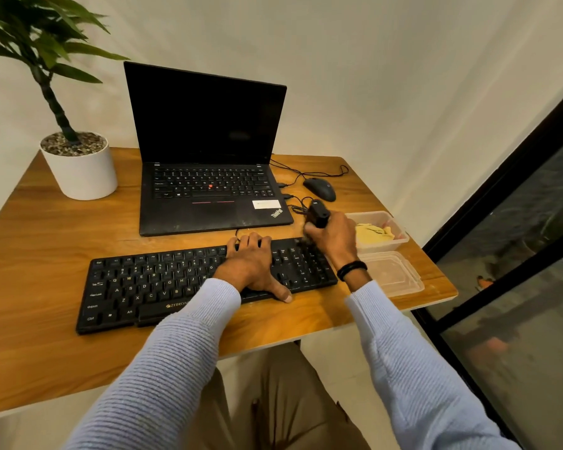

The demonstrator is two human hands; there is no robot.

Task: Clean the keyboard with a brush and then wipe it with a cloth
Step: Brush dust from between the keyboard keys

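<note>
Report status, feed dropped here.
Left hand flat on keyboard. Right hand grips brush over its right end. Nothing in the way.

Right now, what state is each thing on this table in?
left hand, laid flat across the keyboard.
right hand, grips the brush.
keyboard, flat on the table.
brush, at the keyboard's far right corner, blurred.
laptop, open, screen dark.
container, uncovered, yellow cloth inside.
lid, off, lying beside the container.
mouse, untouched, beside the laptop.
</note>
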